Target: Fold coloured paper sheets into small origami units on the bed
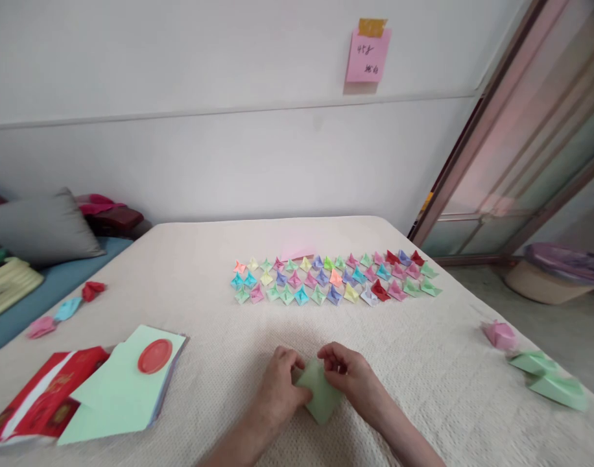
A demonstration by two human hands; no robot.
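Near side of origami rows [333, 279], left hand [279, 386] and right hand [351, 376] fingers pinch green paper [321, 395]; best align edges squarely before pressing the crease.

Stack [117, 395] left, sheet [320, 392] before folded rows [336, 280]

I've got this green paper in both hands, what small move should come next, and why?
Probably press the current fold flat. The left hand and right hand pinch the green paper at its upper edge, and it looks larger and less folded than the folded pieces lined up beyond.
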